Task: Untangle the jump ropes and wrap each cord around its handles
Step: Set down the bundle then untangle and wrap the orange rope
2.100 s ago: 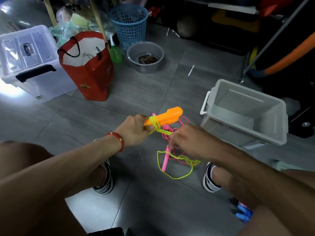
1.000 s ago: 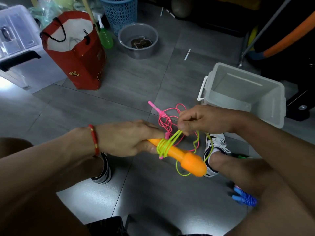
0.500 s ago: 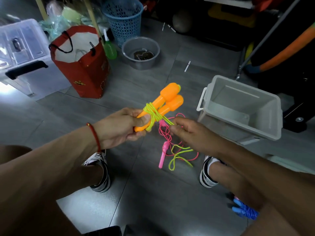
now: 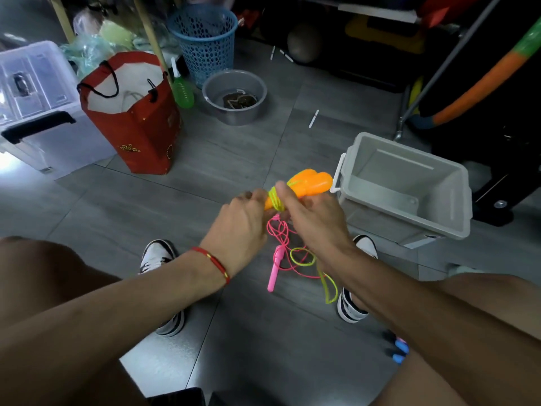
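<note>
Together, the left hand (image 4: 240,221) and right hand (image 4: 310,218) close around the orange handles (image 4: 311,183), yellow-green cord (image 4: 275,199) wound round them, above the pink jump rope (image 4: 276,259) on the floor (image 4: 228,159).

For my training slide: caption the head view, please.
Both hands, left hand and right hand, wind yellow-green cord around paired orange handles; pink rope lies below.

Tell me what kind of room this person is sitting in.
Probably a home storage or utility room: grey tiled floor crowded with a clear lidded storage box, a blue laundry basket, an open grey bin and a red gift bag.
</note>
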